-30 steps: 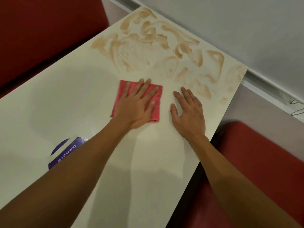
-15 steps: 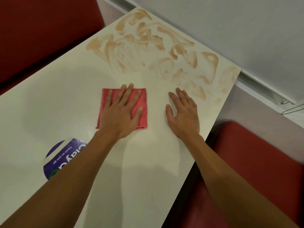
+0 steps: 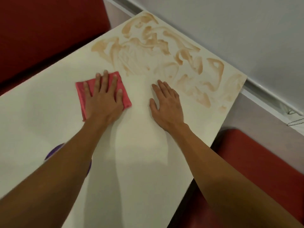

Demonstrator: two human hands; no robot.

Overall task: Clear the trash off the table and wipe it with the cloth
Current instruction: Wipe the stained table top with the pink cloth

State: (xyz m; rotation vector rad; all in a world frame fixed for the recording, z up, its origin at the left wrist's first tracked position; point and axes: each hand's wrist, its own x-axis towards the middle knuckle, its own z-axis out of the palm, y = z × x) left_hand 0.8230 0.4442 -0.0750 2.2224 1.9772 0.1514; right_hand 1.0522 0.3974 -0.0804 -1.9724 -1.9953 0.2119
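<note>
A folded red cloth point(image 3: 125, 94) lies flat on the cream table point(image 3: 41, 109), left of centre. My left hand point(image 3: 103, 97) presses on it with straight, spread fingers and covers most of it. To the right, my right hand point(image 3: 166, 104) rests flat on the bare tabletop, fingers straight, holding nothing. Brown smeared stains point(image 3: 164, 51) cover the far end of the table, just beyond both hands. No trash shows on the table.
A purple round sticker point(image 3: 54, 151) on the table shows partly from under my left forearm. Red bench seats stand on both sides: one point(image 3: 49, 30) at the upper left, one point(image 3: 256, 162) at the lower right. A grey wall point(image 3: 230, 22) runs behind the table's far edge.
My left hand has slid the red cloth leftward across the table, away from my right hand. The right hand has stayed flat in about the same place.
</note>
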